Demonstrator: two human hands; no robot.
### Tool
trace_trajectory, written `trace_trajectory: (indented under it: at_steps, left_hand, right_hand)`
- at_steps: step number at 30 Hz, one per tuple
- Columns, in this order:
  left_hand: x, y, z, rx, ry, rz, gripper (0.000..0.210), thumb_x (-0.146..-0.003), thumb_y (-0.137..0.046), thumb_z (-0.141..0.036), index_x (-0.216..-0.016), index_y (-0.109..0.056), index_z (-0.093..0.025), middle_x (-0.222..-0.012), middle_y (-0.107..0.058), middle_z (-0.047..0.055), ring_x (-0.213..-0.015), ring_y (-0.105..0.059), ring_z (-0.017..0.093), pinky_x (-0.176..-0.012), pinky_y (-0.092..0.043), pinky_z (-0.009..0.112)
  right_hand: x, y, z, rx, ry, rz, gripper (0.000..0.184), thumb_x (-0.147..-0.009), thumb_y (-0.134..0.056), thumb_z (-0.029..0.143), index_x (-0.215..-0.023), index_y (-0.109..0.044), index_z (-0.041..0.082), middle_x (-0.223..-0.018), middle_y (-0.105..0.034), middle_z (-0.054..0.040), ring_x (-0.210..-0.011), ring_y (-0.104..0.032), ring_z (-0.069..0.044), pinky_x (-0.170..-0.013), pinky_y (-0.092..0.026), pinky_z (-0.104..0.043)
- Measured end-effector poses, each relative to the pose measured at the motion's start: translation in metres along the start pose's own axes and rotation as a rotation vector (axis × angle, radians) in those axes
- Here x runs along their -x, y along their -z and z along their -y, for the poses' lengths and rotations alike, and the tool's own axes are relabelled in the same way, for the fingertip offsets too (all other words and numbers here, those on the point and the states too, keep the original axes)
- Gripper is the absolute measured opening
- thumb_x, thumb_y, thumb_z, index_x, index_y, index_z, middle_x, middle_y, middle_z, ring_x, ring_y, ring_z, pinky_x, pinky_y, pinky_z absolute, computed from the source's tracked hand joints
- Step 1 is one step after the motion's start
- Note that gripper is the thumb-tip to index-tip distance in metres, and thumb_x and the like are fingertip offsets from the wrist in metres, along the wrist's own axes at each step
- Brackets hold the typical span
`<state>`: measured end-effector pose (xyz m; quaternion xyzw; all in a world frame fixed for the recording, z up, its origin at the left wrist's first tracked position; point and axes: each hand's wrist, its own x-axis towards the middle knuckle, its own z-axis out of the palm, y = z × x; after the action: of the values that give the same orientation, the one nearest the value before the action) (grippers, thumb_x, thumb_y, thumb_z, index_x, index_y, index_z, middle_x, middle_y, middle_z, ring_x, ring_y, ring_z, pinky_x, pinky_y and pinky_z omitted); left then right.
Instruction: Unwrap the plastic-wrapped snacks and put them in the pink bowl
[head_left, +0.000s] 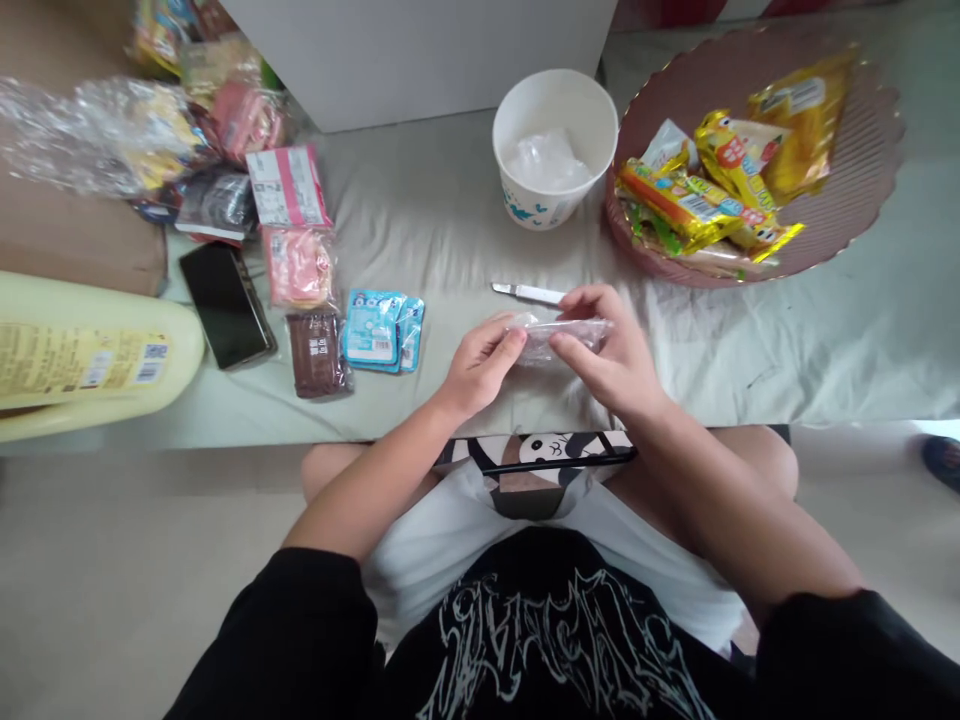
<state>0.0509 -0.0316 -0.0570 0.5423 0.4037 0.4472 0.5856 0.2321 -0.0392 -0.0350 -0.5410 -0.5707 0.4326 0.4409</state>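
Note:
Both hands hold a crinkled clear plastic wrapper (555,345) just above the cloth, near its front edge. My left hand (484,362) pinches the wrapper's left end between thumb and fingers. At the other end, my right hand (611,350) grips it with the thumb in front and the fingers behind. Whether anything sits inside the wrapper, I cannot make out. Just beyond the fingers lies a white-handled craft knife (529,292), its blade pointing left and its handle end hidden by my right hand. Two blue sachets (375,328) lie to the left of my left hand.
A white paper tub (555,130) with clear plastic inside stands ahead. Right of it is a pink ribbed basket (862,190) of yellow snack packs. To the left lie a brown packet (318,355), a phone (227,305), a yellow bottle (97,355) and several wrapped packets (289,185).

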Motion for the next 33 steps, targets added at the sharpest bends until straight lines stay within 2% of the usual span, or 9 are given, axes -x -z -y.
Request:
trace_trajectory:
  at_steps: [4,8,11,14,18,21,25,28,33]
  left_hand:
    - [-0.001,0.006,0.016,0.108,0.025,0.000,0.044,-0.095,-0.058,-0.063,-0.103,-0.076,-0.023,-0.109,-0.072,0.007,-0.109,-0.068,0.024,-0.096,-0.053,0.036]
    - [0.000,0.005,0.025,0.089,-0.008,0.037,0.044,-0.094,-0.060,-0.062,-0.120,-0.071,-0.027,-0.122,-0.070,0.008,-0.121,-0.065,0.025,-0.108,-0.051,0.040]
    - [0.006,-0.004,0.026,-0.077,-0.147,-0.219,0.048,-0.091,-0.067,-0.059,-0.131,-0.063,-0.032,-0.130,-0.064,0.007,-0.128,-0.060,0.022,-0.113,-0.048,0.038]
    - [0.013,-0.014,0.026,-0.229,-0.279,-0.468,0.043,-0.094,-0.067,-0.049,-0.133,-0.059,-0.033,-0.124,-0.061,0.006,-0.119,-0.062,0.018,-0.107,-0.051,0.034]
    - [0.015,-0.017,0.024,-0.271,-0.266,-0.371,0.034,-0.097,-0.064,-0.046,-0.125,-0.063,-0.028,-0.120,-0.063,0.007,-0.114,-0.064,0.019,-0.102,-0.053,0.034]
    - [0.013,-0.014,0.019,-0.235,-0.211,-0.254,0.039,-0.098,-0.064,-0.046,-0.132,-0.061,-0.027,-0.126,-0.065,0.008,-0.118,-0.066,0.021,-0.104,-0.054,0.035]
    - [0.014,-0.011,0.012,-0.177,-0.197,-0.063,0.049,-0.099,-0.061,-0.047,-0.143,-0.056,-0.026,-0.132,-0.070,0.010,-0.119,-0.070,0.024,-0.103,-0.057,0.037]
    - [0.016,-0.006,0.011,-0.143,-0.167,-0.037,0.055,-0.099,-0.060,-0.051,-0.148,-0.054,-0.026,-0.142,-0.067,0.012,-0.127,-0.067,0.027,-0.105,-0.057,0.039]
    - [0.016,0.002,0.012,0.012,-0.080,0.007,0.062,-0.091,-0.071,-0.054,-0.146,-0.057,-0.029,-0.137,-0.071,0.010,-0.120,-0.072,0.025,-0.102,-0.059,0.037]
  right_hand:
    - [-0.005,0.005,-0.001,-0.023,0.044,-0.018,0.033,-0.085,-0.066,0.045,-0.110,-0.059,0.023,-0.107,-0.065,-0.0048,-0.092,-0.062,-0.019,-0.079,-0.050,-0.034]
    - [-0.004,0.011,0.005,0.151,0.171,-0.003,0.013,-0.083,-0.067,0.032,-0.091,-0.063,0.023,-0.086,-0.064,-0.0008,-0.078,-0.058,-0.018,-0.074,-0.048,-0.034]
    - [-0.001,0.012,0.005,0.353,0.285,-0.138,0.009,-0.084,-0.065,0.029,-0.079,-0.059,0.024,-0.076,-0.059,-0.0007,-0.075,-0.054,-0.019,-0.074,-0.045,-0.036]
    - [0.002,0.009,0.004,0.543,0.380,-0.325,0.008,-0.082,-0.067,0.028,-0.079,-0.061,0.025,-0.084,-0.060,-0.0034,-0.083,-0.054,-0.022,-0.080,-0.044,-0.041]
    - [0.004,0.003,0.003,0.656,0.501,-0.419,0.006,-0.082,-0.070,0.026,-0.082,-0.064,0.027,-0.096,-0.066,-0.0052,-0.096,-0.058,-0.026,-0.085,-0.043,-0.044]
    - [0.004,0.000,0.000,0.498,0.559,-0.232,0.008,-0.087,-0.065,0.020,-0.085,-0.062,0.026,-0.093,-0.069,-0.0032,-0.089,-0.063,-0.021,-0.080,-0.048,-0.038]
    - [0.005,-0.002,-0.002,0.246,0.481,0.072,0.011,-0.088,-0.060,0.016,-0.094,-0.059,0.025,-0.092,-0.074,-0.0024,-0.087,-0.071,-0.018,-0.078,-0.055,-0.033]
    - [0.005,-0.005,0.000,0.086,0.408,0.234,0.009,-0.090,-0.059,0.018,-0.096,-0.057,0.025,-0.107,-0.077,-0.0043,-0.099,-0.073,-0.019,-0.085,-0.056,-0.035]
    - [0.004,-0.009,0.001,-0.197,0.253,0.379,0.010,-0.097,-0.057,0.031,-0.089,-0.054,0.024,-0.121,-0.076,-0.0076,-0.114,-0.071,-0.021,-0.095,-0.056,-0.039]
